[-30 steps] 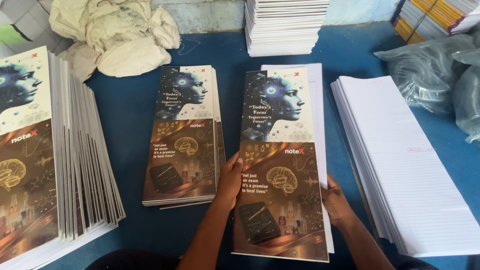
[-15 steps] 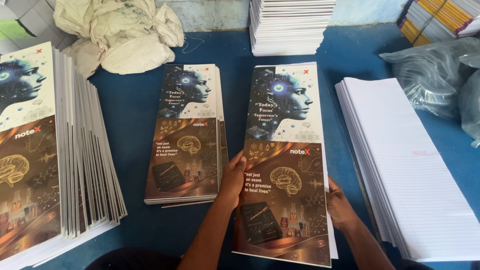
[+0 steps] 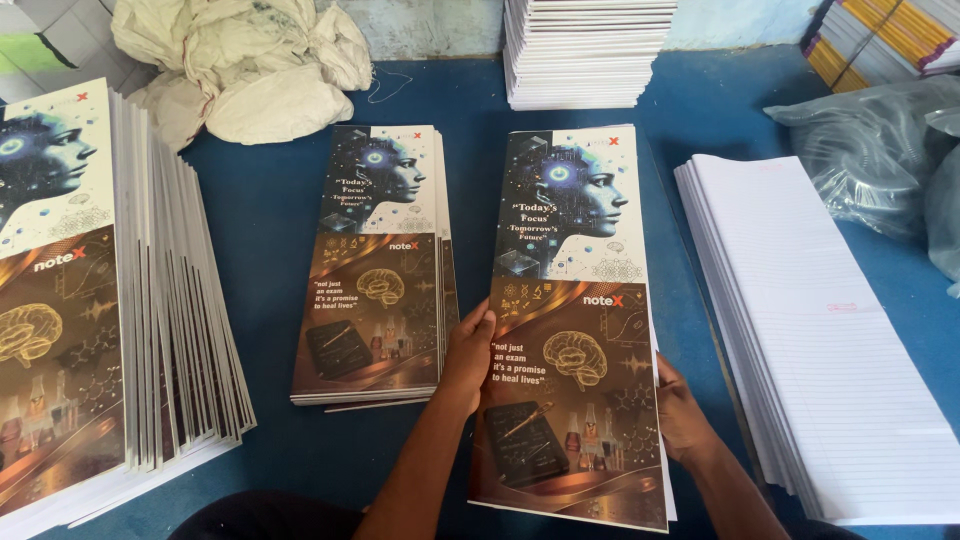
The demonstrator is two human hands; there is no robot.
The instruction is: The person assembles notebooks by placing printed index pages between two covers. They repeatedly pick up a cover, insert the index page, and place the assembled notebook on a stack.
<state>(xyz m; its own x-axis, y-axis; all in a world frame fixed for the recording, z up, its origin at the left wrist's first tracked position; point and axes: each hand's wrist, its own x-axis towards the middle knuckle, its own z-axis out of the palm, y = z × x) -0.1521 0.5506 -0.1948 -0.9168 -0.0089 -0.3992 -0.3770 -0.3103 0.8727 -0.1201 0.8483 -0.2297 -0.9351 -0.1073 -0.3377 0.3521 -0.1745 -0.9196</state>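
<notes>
Blue table (image 3: 270, 230) is seen from above, covered with print stock. Largest first: a fanned stack of printed covers (image 3: 100, 300) at 9 o'clock, edges splayed toward centre. A stack of ruled white sheets (image 3: 830, 330) at 3 o'clock, also slightly fanned. A squared white paper pile (image 3: 590, 50) at 12 o'clock. A crumpled cloth sack (image 3: 240, 60) at 11 o'clock. Clear plastic wrap (image 3: 870, 150) at 2 o'clock, yellow-edged bundles (image 3: 880, 40) behind it.

A small cover stack (image 3: 375, 265) lies just left of centre. The long printed cover sheet (image 3: 575, 330) lies at centre to 6 o'clock, flat on white sheets whose edge shows along its right side.

Left hand (image 3: 468, 355) is laid on the sheet's left edge, fingers curled over it, thumb on top. Right hand (image 3: 680, 410) is set against the right edge, fingers mostly hidden; whether it pinches or only presses cannot be told.

Handling, judged: the sheet is light, thin card, glossy, so likely slippery against its neighbours. It is expected to be stiff across its width but prone to sag along its length. Corners and edges are easily creased. Best taken at both long edges near mid-length, as now, with flat fingers rather than a hard pinch.
</notes>
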